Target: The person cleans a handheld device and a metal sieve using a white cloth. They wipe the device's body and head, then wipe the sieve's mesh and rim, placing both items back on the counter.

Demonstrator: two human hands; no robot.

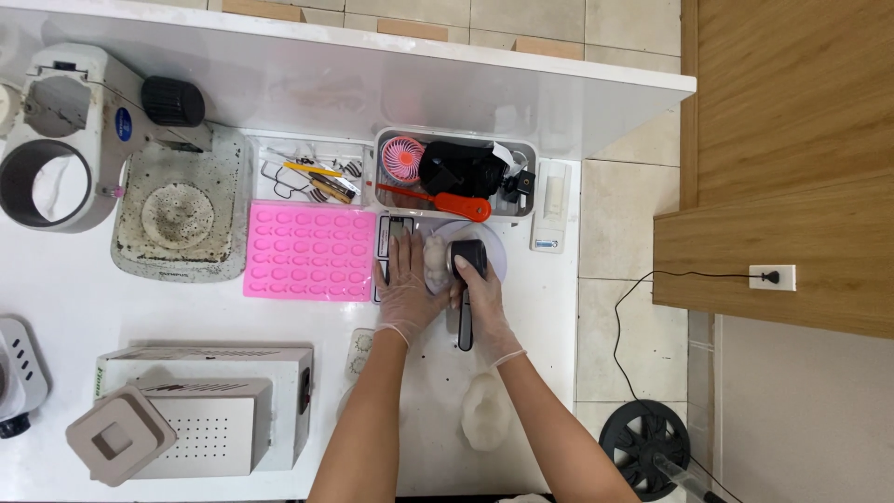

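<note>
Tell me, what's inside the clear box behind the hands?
The clear box holds a small pink fan, a black bundle and an orange-handled tool lying across the front. Whatever sits underneath the bundle is covered.

A single head-worn camera looks almost straight down from well above the white table (84, 307), far enough to take in nearly its whole top, the tiled floor (615, 224) at right, and both forearms entering from the bottom edge.
</note>
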